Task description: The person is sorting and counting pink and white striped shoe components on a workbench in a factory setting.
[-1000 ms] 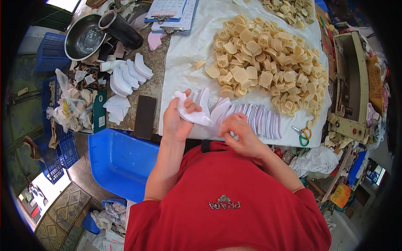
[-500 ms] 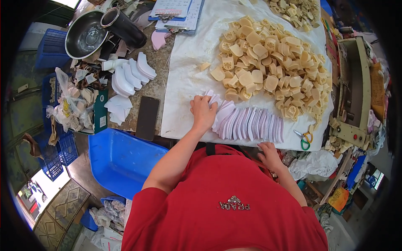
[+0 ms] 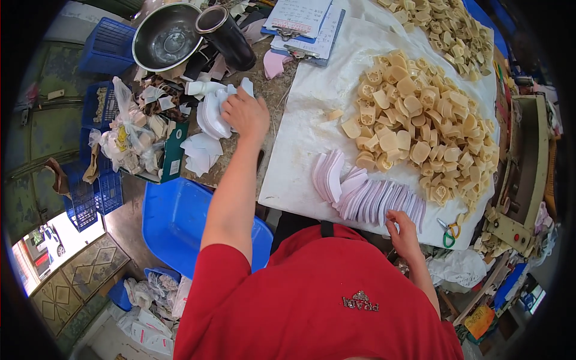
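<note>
Head view, work in hand: person in red top reaches L hand (image 3: 246,114) out to a stack of curved white foam-like shoe pieces (image 3: 211,114) on the speckled stone worktop (image 3: 273,90), left of the white sheet (image 3: 300,150).
L hand: fingers curled down over the stack's top edge, touching it; whether a piece is actually pinched, can't tell.
R hand (image 3: 403,231): resting at the near edge of the sheet, fingertips touching the fanned row of pale pink-white flat insole-shaped pieces (image 3: 366,195); loosely bent, not closed round anything.
Doing it well (judgement): peel only the top piece w/ fingertips, as the nested pieces look apt to come off in a clump; keep R hand steadying the fan so the overlap holds.
Count, white stack: several nested, approx. 5–7; edges too close to tell exactly.
Count, fanned row: approx. 15–20, overlapping.
Count, tan moulded heel-shaped blocks (image 3: 420,120): one big heap, well over 50; second heap at far end.
Count, others: 1 round steel bowl (image 3: 167,37), 1 black cylindrical flask (image 3: 228,37), 1 clipboard w/ papers (image 3: 306,24), 1 blue plastic tub (image 3: 180,222), 1 pair green-handled scissors (image 3: 449,233).
</note>
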`<state>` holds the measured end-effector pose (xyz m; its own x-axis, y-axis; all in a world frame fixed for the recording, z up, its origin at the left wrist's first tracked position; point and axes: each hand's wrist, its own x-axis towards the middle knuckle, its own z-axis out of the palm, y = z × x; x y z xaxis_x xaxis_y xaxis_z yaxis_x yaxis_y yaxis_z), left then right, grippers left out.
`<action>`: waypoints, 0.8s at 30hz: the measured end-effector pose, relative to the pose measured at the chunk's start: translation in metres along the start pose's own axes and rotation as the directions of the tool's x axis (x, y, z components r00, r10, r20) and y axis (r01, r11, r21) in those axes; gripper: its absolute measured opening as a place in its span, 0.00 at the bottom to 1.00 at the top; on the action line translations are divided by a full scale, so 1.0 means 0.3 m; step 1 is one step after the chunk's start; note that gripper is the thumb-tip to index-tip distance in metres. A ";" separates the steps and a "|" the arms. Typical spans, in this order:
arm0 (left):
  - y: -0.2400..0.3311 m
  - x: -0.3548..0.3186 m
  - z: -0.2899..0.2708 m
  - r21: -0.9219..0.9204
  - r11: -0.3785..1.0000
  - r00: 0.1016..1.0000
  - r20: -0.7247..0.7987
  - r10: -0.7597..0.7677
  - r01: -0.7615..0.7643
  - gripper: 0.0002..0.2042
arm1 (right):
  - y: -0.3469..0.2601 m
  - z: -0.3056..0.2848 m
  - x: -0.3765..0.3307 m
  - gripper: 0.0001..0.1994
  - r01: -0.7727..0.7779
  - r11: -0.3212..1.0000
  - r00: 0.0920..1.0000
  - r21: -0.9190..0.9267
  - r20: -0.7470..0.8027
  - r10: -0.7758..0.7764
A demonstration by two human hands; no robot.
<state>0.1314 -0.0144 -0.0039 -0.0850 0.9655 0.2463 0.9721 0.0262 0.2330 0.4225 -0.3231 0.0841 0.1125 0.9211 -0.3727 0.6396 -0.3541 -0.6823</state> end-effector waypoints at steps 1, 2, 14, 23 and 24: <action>-0.017 0.029 0.006 0.095 0.995 0.994 0.104 -0.029 0.019 0.21 | -0.002 0.002 0.005 0.11 -0.002 1.000 1.000 0.010 -0.007 0.002; -0.029 0.056 0.015 0.190 0.981 0.977 0.204 -0.066 0.027 0.21 | 0.000 0.004 0.009 0.11 -0.003 1.000 1.000 0.010 -0.009 0.003; 0.026 0.054 0.024 0.079 0.977 0.958 0.190 -0.212 0.201 0.18 | -0.026 -0.005 0.055 0.10 0.024 1.000 0.994 0.009 -0.108 -0.023; 0.211 -0.228 -0.243 -0.739 0.616 0.843 0.493 0.216 0.274 0.15 | -0.295 -0.007 0.227 0.08 0.140 0.959 0.985 0.246 -0.131 -0.111; 0.237 -0.279 -0.268 -0.758 0.564 0.810 0.532 0.247 0.326 0.16 | -0.323 0.012 0.247 0.09 0.109 0.926 0.990 0.362 -0.122 -0.069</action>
<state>0.1901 -0.1140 0.0676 0.2880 0.9261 -0.2436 0.3552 0.1329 0.9253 0.3662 -0.2211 0.1205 0.1601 0.9560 -0.2457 0.3290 -0.2863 -0.8999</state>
